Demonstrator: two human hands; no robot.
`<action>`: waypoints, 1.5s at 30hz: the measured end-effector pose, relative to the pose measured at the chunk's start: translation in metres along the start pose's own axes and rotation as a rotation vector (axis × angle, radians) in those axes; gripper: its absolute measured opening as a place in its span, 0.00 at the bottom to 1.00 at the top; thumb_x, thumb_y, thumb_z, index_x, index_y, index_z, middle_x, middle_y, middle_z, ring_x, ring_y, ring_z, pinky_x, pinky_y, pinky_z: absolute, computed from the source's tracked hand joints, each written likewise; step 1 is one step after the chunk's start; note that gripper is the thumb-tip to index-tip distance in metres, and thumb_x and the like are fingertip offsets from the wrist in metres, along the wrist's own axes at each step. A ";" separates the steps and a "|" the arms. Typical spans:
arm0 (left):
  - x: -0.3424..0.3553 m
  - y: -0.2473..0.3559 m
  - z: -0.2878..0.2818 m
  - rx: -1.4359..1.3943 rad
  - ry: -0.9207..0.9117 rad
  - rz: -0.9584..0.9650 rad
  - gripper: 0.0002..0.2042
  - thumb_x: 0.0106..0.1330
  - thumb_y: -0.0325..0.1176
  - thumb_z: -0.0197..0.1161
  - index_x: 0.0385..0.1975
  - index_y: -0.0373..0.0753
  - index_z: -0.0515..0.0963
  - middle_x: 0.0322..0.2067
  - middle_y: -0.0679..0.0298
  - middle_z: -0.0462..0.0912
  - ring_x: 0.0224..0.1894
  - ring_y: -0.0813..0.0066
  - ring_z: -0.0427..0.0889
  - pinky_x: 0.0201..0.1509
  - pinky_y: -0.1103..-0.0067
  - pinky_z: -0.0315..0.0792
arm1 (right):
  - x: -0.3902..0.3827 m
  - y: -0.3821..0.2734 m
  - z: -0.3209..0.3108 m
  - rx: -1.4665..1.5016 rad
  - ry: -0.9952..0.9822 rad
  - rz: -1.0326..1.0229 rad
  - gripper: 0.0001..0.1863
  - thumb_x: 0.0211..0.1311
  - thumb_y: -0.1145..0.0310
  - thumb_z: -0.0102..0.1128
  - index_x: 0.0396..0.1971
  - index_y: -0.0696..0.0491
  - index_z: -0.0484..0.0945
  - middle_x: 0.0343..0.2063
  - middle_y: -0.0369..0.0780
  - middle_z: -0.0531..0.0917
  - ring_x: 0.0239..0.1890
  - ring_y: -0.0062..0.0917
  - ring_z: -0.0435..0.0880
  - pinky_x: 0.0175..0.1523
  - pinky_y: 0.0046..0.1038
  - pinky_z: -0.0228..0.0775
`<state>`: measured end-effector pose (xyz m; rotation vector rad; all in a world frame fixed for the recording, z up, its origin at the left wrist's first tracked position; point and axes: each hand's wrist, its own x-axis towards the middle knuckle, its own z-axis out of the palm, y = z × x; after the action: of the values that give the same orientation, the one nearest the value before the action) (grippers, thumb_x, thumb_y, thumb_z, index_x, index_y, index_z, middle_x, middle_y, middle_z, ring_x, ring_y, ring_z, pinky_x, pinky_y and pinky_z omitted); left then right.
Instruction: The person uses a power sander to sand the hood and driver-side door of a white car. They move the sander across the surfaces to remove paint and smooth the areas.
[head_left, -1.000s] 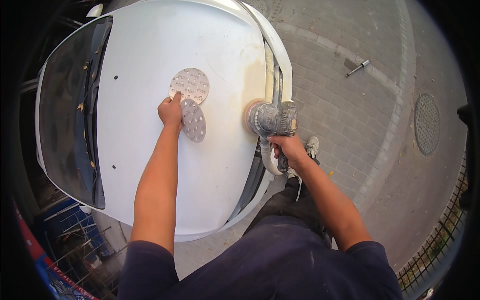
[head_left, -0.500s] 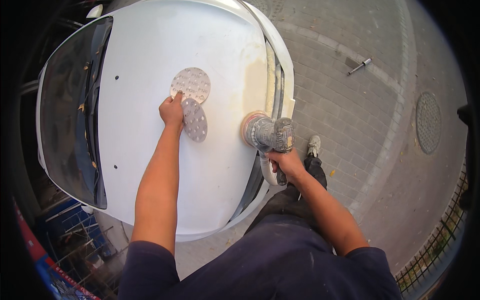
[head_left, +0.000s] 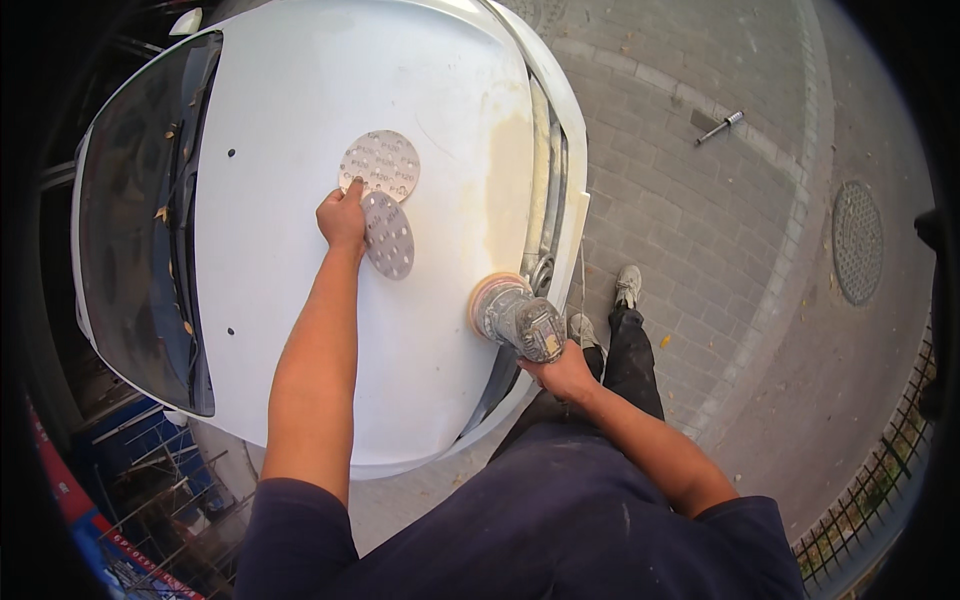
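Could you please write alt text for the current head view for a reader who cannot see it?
A person's right hand grips a dusty orbital sander near the front edge of a white car hood, while the left hand holds two perforated sanding discs farther back. A tan patch shows along that edge.

One fisheye view from head height, steeply down over the nearby car hood (head_left: 290, 235)

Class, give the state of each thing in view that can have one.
Discs: two, fanned, in left hand
Left hand: closed on discs
Sander: in right hand, on or off unclear
Right hand: closed on sander
Hood: down, partly beige
Tool: lying on paving
Manhole cover: in place
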<state>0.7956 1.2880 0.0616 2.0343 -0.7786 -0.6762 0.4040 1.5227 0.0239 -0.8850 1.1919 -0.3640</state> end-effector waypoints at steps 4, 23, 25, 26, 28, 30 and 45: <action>-0.001 0.001 0.000 -0.003 0.010 -0.004 0.15 0.74 0.39 0.75 0.33 0.31 0.89 0.29 0.64 0.88 0.29 0.78 0.79 0.37 0.73 0.76 | 0.030 -0.008 -0.016 0.147 -0.029 0.082 0.10 0.68 0.68 0.76 0.38 0.58 0.85 0.20 0.35 0.83 0.20 0.21 0.81 0.28 0.31 0.71; 0.004 -0.004 0.002 -0.050 0.011 -0.004 0.14 0.74 0.38 0.76 0.34 0.30 0.89 0.30 0.63 0.89 0.30 0.77 0.80 0.37 0.74 0.76 | 0.008 0.013 0.001 0.133 -0.043 0.060 0.11 0.64 0.66 0.80 0.40 0.56 0.89 0.20 0.38 0.86 0.20 0.23 0.84 0.29 0.32 0.76; 0.006 -0.006 0.002 -0.076 0.002 0.002 0.14 0.74 0.38 0.76 0.35 0.29 0.89 0.30 0.63 0.89 0.30 0.77 0.80 0.37 0.74 0.76 | 0.005 0.011 0.003 0.118 -0.024 0.161 0.11 0.64 0.68 0.80 0.40 0.56 0.89 0.21 0.38 0.86 0.20 0.22 0.83 0.29 0.32 0.75; 0.006 -0.007 0.001 -0.086 0.000 0.004 0.14 0.74 0.38 0.76 0.35 0.29 0.89 0.30 0.63 0.89 0.30 0.77 0.81 0.37 0.74 0.76 | 0.007 0.009 0.000 0.176 -0.025 0.096 0.08 0.65 0.71 0.77 0.38 0.59 0.87 0.22 0.36 0.85 0.20 0.21 0.82 0.27 0.30 0.72; 0.006 -0.008 -0.001 -0.036 -0.012 0.003 0.14 0.74 0.38 0.76 0.35 0.29 0.89 0.30 0.63 0.89 0.30 0.77 0.81 0.37 0.74 0.76 | 0.021 0.003 -0.008 0.260 -0.001 0.093 0.08 0.65 0.71 0.77 0.36 0.58 0.86 0.21 0.36 0.85 0.20 0.21 0.82 0.27 0.30 0.72; 0.006 -0.007 -0.002 -0.035 -0.007 -0.002 0.14 0.74 0.38 0.76 0.35 0.29 0.89 0.30 0.63 0.89 0.30 0.77 0.81 0.38 0.74 0.76 | 0.029 0.000 -0.014 0.322 -0.002 0.063 0.09 0.65 0.72 0.77 0.33 0.59 0.84 0.21 0.37 0.85 0.20 0.23 0.82 0.27 0.31 0.71; 0.003 -0.003 0.000 -0.011 -0.001 0.001 0.14 0.74 0.38 0.76 0.32 0.31 0.88 0.28 0.65 0.87 0.28 0.79 0.77 0.36 0.74 0.75 | 0.031 0.003 -0.018 -0.044 0.079 -0.051 0.12 0.66 0.68 0.79 0.30 0.59 0.84 0.18 0.36 0.83 0.20 0.22 0.82 0.31 0.34 0.75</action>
<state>0.7984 1.2872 0.0585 2.0240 -0.7751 -0.6788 0.3983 1.4965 -0.0005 -0.9472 1.2553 -0.4185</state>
